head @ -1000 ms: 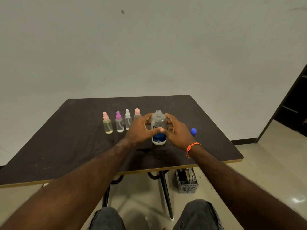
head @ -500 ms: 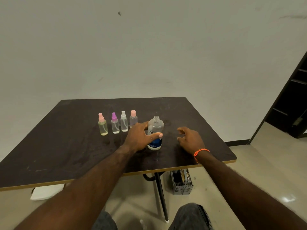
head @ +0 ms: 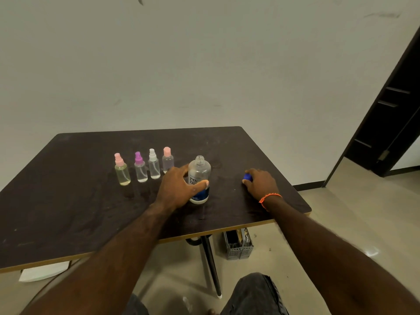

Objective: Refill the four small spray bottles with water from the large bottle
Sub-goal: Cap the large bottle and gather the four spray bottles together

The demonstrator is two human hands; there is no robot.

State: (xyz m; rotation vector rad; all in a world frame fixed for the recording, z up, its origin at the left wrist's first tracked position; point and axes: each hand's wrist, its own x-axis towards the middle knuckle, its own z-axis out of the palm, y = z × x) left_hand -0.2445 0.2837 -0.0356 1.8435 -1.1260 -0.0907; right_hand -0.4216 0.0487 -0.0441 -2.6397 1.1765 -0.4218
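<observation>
The large clear bottle with a blue label stands uncapped on the dark table. My left hand grips its body from the left. To its left stand the small spray bottles in a row: one with a pink top, one purple, one white and one with a pink cap. All four are capped. My right hand lies on the table to the right, its fingers curled over the blue cap.
The table's front edge runs just below my forearms and its right corner is near my right wrist. A grey perforated basket sits on the floor under the table. A dark doorway is at the right.
My right hand let go of the large bottle and moved right to the blue cap. My left hand kept its hold on the bottle.
</observation>
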